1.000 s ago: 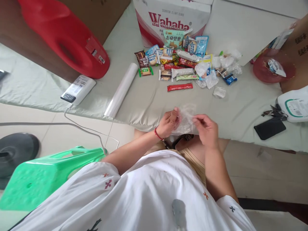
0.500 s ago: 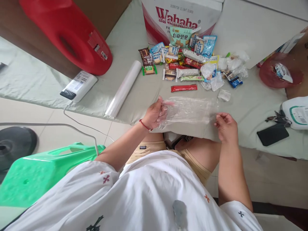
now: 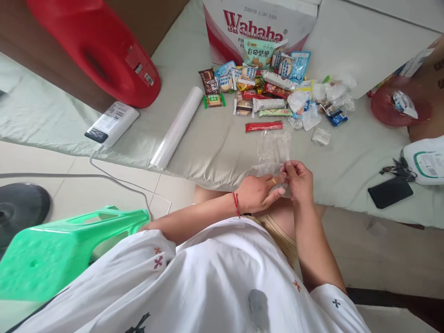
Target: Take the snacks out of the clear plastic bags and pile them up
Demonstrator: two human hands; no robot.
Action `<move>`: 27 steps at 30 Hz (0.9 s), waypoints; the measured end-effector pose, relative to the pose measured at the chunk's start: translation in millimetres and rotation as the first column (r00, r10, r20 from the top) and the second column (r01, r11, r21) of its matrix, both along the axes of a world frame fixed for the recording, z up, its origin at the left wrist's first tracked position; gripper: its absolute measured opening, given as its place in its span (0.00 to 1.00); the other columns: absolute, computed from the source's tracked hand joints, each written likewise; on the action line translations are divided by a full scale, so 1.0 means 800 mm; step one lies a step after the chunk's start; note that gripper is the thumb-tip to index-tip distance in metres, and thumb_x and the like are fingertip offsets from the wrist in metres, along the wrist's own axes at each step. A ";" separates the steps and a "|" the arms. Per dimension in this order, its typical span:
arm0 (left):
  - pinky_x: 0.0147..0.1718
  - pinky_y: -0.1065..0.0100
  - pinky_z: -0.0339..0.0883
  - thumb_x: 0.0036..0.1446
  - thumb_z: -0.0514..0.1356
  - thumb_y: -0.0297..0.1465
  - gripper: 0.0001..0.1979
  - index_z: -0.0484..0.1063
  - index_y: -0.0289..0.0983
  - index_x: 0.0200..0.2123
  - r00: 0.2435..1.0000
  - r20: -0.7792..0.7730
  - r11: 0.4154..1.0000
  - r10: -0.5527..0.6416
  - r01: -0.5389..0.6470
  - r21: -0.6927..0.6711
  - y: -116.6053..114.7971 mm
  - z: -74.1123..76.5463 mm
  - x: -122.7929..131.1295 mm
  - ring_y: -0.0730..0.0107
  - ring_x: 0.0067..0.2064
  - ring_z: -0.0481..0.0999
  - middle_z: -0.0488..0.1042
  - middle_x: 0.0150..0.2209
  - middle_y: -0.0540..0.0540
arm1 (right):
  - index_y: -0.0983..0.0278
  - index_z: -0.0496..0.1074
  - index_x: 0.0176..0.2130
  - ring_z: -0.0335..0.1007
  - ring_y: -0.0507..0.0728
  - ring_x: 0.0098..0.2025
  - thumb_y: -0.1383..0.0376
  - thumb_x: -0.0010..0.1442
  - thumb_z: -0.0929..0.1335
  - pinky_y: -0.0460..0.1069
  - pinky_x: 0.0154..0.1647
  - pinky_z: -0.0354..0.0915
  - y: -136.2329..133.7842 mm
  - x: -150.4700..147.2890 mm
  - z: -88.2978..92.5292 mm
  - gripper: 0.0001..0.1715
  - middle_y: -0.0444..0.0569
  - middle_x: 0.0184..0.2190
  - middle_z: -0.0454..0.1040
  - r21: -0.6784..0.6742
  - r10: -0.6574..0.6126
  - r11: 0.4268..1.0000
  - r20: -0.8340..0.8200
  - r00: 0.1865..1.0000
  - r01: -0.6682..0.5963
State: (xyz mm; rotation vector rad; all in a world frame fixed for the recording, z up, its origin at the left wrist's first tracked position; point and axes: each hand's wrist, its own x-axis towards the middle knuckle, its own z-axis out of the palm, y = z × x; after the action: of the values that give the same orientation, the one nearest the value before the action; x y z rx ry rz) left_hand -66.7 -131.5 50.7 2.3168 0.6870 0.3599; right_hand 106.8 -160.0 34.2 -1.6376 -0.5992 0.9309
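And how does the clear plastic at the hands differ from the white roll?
The clear plastic looks thin, see-through and wrinkled; the white roll is smooth and tube-shaped. The clear plastic is at the person's fingers; the white roll lies apart from them. Both look glossy.

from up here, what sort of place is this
Probably a room in a home or small shop, judging by the bright green plastic stool, pale tiled floor, and colourful wrapped snacks heaped before a red-and-white cardboard carton.
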 end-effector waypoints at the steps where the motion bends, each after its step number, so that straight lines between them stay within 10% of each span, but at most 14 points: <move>1: 0.34 0.65 0.66 0.75 0.39 0.47 0.31 0.68 0.38 0.66 0.999 0.020 0.999 0.042 -0.042 0.029 0.002 -0.003 -0.001 0.61 0.39 0.78 0.79 0.44 0.39 | 0.61 0.74 0.35 0.67 0.52 0.27 0.44 0.52 0.75 0.46 0.23 0.63 -0.001 0.000 -0.003 0.25 0.43 0.26 0.74 -0.002 -0.016 1.000 0.022 1.000 0.016; 6: 0.57 0.52 0.63 0.72 0.50 0.48 0.29 0.70 0.37 0.64 0.882 0.181 0.815 0.435 -0.471 0.336 0.020 -0.022 0.007 0.48 0.59 0.72 0.73 0.56 0.32 | 0.60 0.73 0.36 0.59 0.50 0.19 0.46 0.59 0.71 0.46 0.17 0.55 -0.003 -0.003 -0.008 0.20 0.40 0.23 0.69 0.000 0.011 1.000 0.115 0.993 -0.011; 10: 0.66 0.46 0.50 0.67 0.54 0.56 0.41 0.59 0.36 0.72 0.818 0.175 0.745 0.548 -0.573 0.342 0.050 -0.022 0.023 0.40 0.70 0.58 0.61 0.69 0.28 | 0.60 0.73 0.36 0.59 0.50 0.18 0.47 0.61 0.71 0.47 0.18 0.56 -0.003 -0.003 -0.007 0.19 0.40 0.22 0.68 0.026 0.051 0.998 0.173 0.984 -0.056; 14: 0.62 0.46 0.57 0.66 0.56 0.52 0.38 0.61 0.35 0.71 0.774 -0.063 0.770 0.630 -0.612 0.178 0.088 -0.015 0.028 0.39 0.67 0.61 0.60 0.70 0.28 | 0.60 0.73 0.36 0.59 0.50 0.18 0.48 0.61 0.70 0.47 0.18 0.58 -0.004 0.008 -0.012 0.18 0.40 0.22 0.68 0.019 0.046 0.999 0.188 0.981 -0.051; 19: 0.55 0.51 0.64 0.58 0.66 0.42 0.14 0.79 0.36 0.36 0.816 -0.230 0.826 0.530 -0.558 -0.076 0.126 -0.022 0.017 0.45 0.56 0.69 0.76 0.48 0.37 | 0.60 0.73 0.36 0.60 0.50 0.19 0.50 0.61 0.70 0.46 0.19 0.58 -0.002 0.020 -0.021 0.16 0.40 0.23 0.69 0.005 0.066 0.998 0.203 0.977 -0.069; 27: 0.25 0.71 0.51 0.54 0.65 0.32 0.14 0.61 0.39 0.26 0.668 -0.001 0.449 0.744 -0.501 -0.740 0.156 -0.016 -0.020 0.77 0.25 0.57 0.59 0.23 0.56 | 0.60 0.73 0.35 0.58 0.49 0.18 0.50 0.57 0.72 0.46 0.15 0.53 -0.005 0.034 -0.016 0.16 0.39 0.21 0.67 -0.043 -0.015 0.999 0.134 0.991 0.021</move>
State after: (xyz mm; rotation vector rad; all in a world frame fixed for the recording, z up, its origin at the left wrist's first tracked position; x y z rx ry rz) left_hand -82.9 -6.4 38.2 1.1474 1.2663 0.6748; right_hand 134.2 -164.3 21.2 -1.7523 -0.6580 0.8304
